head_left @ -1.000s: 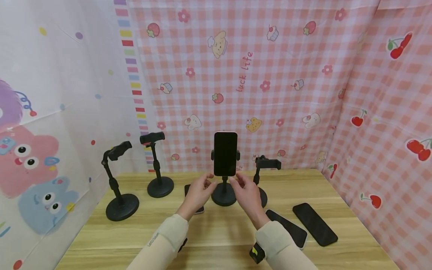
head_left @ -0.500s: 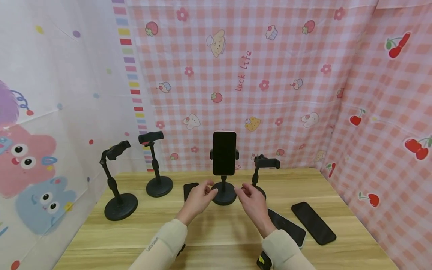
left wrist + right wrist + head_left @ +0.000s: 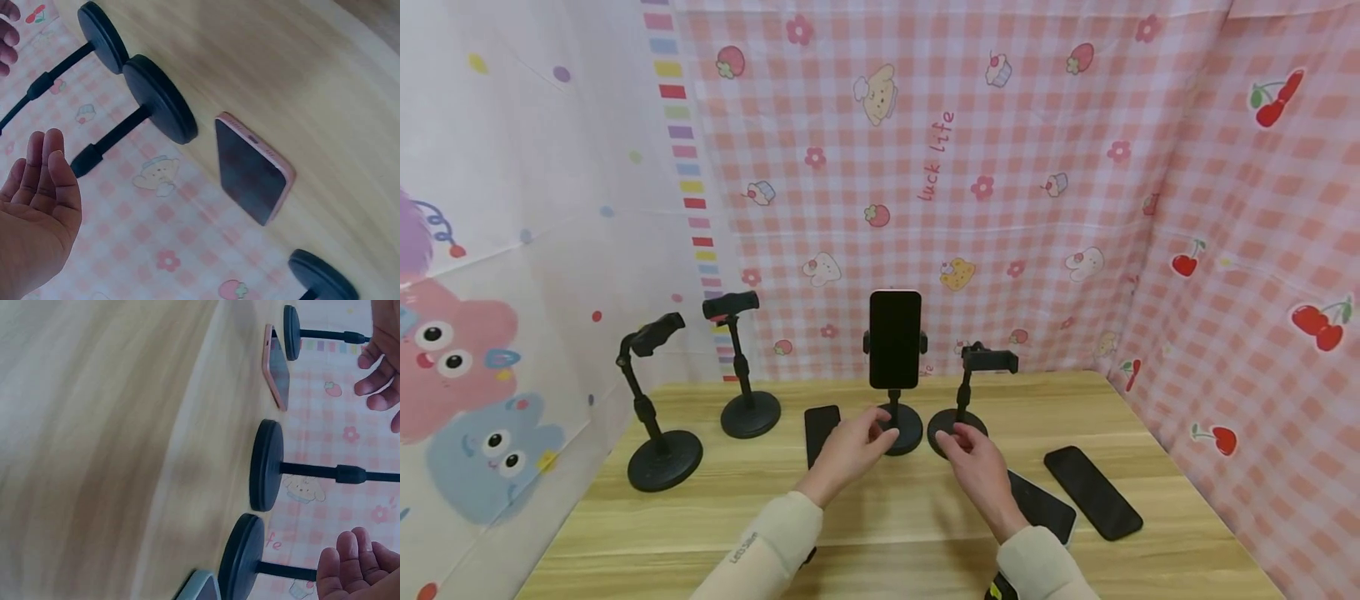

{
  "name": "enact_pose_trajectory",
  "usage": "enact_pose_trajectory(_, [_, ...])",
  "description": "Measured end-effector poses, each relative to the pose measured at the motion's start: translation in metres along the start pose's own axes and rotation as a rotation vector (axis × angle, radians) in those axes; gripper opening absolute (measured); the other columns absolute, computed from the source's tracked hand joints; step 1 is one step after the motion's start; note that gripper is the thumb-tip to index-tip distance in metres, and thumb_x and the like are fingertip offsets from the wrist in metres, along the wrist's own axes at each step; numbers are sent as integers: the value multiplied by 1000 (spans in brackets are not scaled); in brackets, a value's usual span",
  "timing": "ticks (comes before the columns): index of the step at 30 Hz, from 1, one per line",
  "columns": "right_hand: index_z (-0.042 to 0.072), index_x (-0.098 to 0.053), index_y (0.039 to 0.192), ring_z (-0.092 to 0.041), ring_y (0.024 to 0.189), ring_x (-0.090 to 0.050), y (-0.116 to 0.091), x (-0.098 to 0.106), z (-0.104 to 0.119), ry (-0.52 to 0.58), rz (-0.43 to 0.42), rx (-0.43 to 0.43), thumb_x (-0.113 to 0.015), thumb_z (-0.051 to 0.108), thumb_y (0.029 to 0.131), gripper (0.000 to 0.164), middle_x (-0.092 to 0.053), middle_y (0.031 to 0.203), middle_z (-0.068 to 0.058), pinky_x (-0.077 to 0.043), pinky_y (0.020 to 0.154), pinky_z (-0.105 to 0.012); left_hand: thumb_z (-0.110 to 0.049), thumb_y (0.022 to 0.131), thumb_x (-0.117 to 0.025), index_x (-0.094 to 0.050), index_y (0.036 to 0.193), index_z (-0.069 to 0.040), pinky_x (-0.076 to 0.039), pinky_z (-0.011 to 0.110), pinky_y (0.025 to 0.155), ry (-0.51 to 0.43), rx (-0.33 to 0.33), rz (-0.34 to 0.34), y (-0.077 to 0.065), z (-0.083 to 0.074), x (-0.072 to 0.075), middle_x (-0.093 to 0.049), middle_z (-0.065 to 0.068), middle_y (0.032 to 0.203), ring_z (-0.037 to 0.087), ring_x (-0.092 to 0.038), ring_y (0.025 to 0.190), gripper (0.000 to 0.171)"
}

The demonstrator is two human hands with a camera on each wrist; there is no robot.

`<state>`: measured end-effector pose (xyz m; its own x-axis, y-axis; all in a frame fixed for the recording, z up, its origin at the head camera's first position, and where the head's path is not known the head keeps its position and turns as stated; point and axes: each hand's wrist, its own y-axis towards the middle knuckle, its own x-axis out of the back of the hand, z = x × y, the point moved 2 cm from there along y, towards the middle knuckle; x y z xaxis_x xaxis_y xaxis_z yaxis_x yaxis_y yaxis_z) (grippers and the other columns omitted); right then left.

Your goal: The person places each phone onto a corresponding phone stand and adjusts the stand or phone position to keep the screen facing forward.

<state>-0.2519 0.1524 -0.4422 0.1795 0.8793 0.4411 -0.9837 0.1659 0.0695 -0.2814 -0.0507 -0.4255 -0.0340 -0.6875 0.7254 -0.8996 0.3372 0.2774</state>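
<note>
A smartphone [image 3: 895, 340] stands upright in the clamp of the middle black phone stand [image 3: 907, 432], its dark screen facing me. Just in front of that stand's base is my left hand [image 3: 852, 446], fingers loosely bent and holding nothing. My right hand [image 3: 983, 471] hovers before the base of another phone stand [image 3: 990, 360], whose clamp holds no phone; its fingers are relaxed around nothing. In the left wrist view, the left palm [image 3: 37, 212] shows bare. The right wrist view has the right hand's fingers [image 3: 350, 559] slightly curled, with no object in them.
A pink-edged phone [image 3: 253, 169] lies left of the middle stand. Two more phones, a pale-edged one [image 3: 1041, 507] and a black one [image 3: 1093, 492], lie at the right. Two further stands [image 3: 750, 414] [image 3: 665, 460] are on the left. Patterned cloth hangs behind the wooden table [image 3: 880, 542].
Both hands have come down from beside the mounted phone's lower edge. The right hand has also shifted right, away from the middle stand. The phone stays in its clamp.
</note>
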Motion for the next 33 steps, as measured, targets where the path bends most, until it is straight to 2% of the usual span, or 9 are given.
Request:
enact_pose_trajectory(2, [2, -54, 133, -27, 109, -56, -1, 3, -4, -33, -1, 10, -57, 57, 87, 72, -63, 120, -18, -47, 93, -51, -39, 95, -56, -60, 123, -9, -52, 36, 68, 24, -2, 8, 1, -5, -1, -66, 2, 88, 12, -57, 72, 41])
enact_pose_trajectory(5, [0, -55, 131, -28, 104, -58, 0, 10, -7, -146, -3, 65, -59, 50, 89, 66, -65, 116, -18, -49, 90, -51, -40, 95, -55, -59, 123, -12, -52, 35, 68, 63, -19, 14, 5, -14, -1, -66, 1, 89, 11, -57, 72, 40])
enact_pose_trajectory(9, [-3, -55, 130, -31, 101, -60, 2, 19, -11, -318, 15, 123, -60, 45, 90, 63, -65, 117, -20, -50, 86, -52, -39, 95, -55, -60, 122, -11, -51, 32, 63, 81, -69, 19, 13, -27, -3, -65, 0, 84, 11, -56, 67, 39])
enact_pose_trajectory(12, [-4, -56, 129, -33, 100, -61, 2, 24, -16, -381, 39, 124, -61, 44, 90, 63, -64, 118, -23, -51, 84, -53, -38, 95, -56, -61, 121, -11, -51, 30, 61, 96, -113, 21, 15, -33, -7, -65, -2, 80, 9, -54, 62, 38])
enact_pose_trajectory(17, [-7, -57, 126, -33, 98, -62, -2, 29, -23, -402, 60, 118, -62, 42, 89, 61, -65, 115, -25, -52, 82, -53, -38, 95, -55, -60, 124, -10, -54, 32, 66, 132, -161, 30, 17, -45, -11, -66, -3, 81, 5, -55, 64, 40])
enact_pose_trajectory(23, [-7, -58, 125, -30, 92, -62, -3, 32, -31, -415, 43, 101, -63, 41, 88, 60, -67, 108, -22, -51, 80, -52, -40, 97, -52, -55, 130, -11, -55, 32, 66, 115, -129, 50, 23, -65, -11, -68, 0, 89, 7, -58, 68, 44])
enact_pose_trajectory(27, [-8, -61, 121, -29, 89, -61, -3, 33, -33, -432, 29, 126, -64, 38, 88, 57, -68, 103, -22, -51, 79, -51, -41, 97, -51, -48, 136, -10, -56, 35, 65, 121, -113, 17, 31, -78, -13, -68, 6, 99, 12, -62, 73, 49])
enact_pose_trajectory(33, [-8, -61, 121, -29, 89, -61, -4, 32, -37, -430, 31, 124, -64, 35, 88, 54, -68, 102, -22, -50, 80, -52, -42, 98, -49, -38, 144, -10, -57, 42, 77, 115, -85, -38, 48, -95, -15, -68, 12, 113, 20, -66, 90, 57])
